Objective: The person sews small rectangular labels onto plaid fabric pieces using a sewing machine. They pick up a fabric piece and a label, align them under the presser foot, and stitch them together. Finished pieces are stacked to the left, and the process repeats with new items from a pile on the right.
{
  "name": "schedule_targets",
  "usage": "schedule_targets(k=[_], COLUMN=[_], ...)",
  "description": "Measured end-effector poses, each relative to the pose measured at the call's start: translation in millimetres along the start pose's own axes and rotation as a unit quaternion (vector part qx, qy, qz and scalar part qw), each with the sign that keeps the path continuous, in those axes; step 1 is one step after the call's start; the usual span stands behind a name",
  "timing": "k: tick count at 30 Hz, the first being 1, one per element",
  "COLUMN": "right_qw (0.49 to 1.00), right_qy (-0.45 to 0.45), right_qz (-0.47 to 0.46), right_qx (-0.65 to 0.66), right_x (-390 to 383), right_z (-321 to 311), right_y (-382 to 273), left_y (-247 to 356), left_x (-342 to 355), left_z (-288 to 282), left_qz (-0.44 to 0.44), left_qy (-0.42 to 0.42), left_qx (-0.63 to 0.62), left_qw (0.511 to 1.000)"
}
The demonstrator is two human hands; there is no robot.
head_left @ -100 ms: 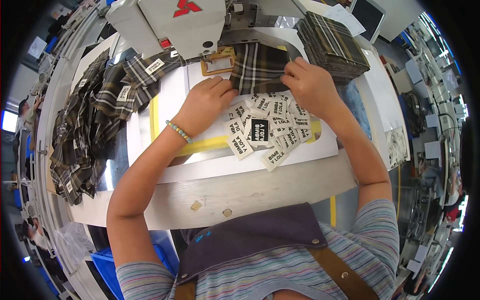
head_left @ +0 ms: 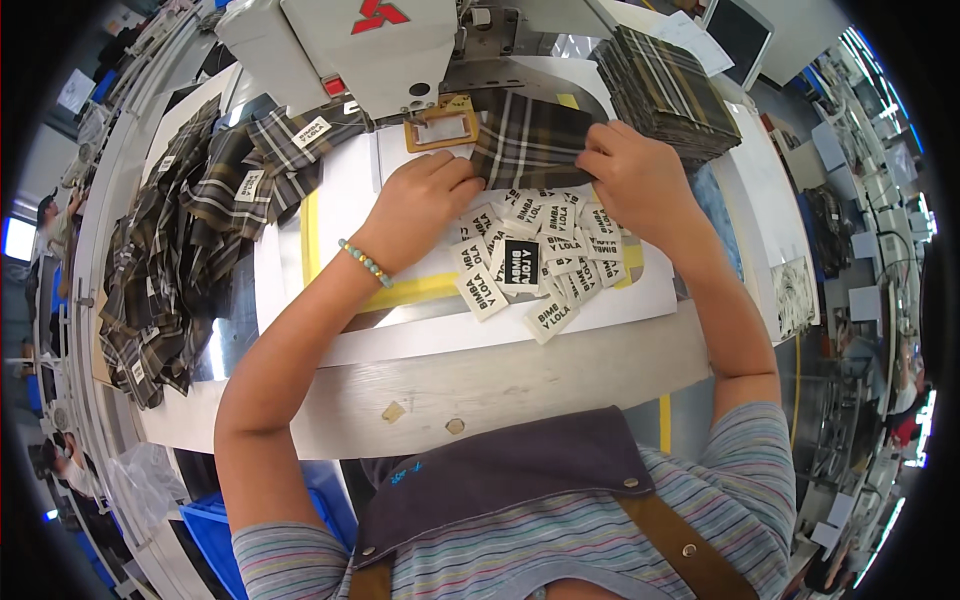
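A dark plaid fabric piece stretches between my hands beside the sewing machine's clamp frame. My left hand pinches its near left corner, just below the clamp. At the piece's right edge, my right hand is closed on the cloth with bent fingers. Under the near edge of the cloth lies a loose heap of white woven labels with dark lettering. One black label rests face up among them.
The sewing machine head stands at the far side. Plaid pieces with labels on them are heaped at left. A tall stack of plaid fabric sits far right, near a dark screen. A blue crate is below the table edge.
Both hands have shifted slightly to the right, carrying the plaid fabric piece with them. Its near edge has moved a little away from the clamp. The labels look unmoved.
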State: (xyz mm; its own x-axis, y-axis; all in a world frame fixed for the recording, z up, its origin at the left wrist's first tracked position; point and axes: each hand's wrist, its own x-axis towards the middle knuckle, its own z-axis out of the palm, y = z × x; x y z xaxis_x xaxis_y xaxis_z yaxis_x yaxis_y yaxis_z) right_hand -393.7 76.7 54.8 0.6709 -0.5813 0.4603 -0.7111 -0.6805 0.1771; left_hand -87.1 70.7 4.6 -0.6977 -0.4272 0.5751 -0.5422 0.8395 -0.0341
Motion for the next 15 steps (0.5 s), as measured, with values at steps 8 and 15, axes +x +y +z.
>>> schedule_targets(k=[8, 15], right_qw=[1.0, 0.991], right_qy=[0.014, 0.071], right_qz=[-0.011, -0.114], right_qx=[-0.015, -0.003], right_x=[-12, 26], right_z=[6, 52], right_y=[5, 8], left_y=[-9, -24], left_x=[14, -22], left_z=[11, -14], left_qz=[0.026, 0.004], left_qy=[0.005, -0.086], left_qx=[0.048, 0.142], left_qw=[0.998, 0.986])
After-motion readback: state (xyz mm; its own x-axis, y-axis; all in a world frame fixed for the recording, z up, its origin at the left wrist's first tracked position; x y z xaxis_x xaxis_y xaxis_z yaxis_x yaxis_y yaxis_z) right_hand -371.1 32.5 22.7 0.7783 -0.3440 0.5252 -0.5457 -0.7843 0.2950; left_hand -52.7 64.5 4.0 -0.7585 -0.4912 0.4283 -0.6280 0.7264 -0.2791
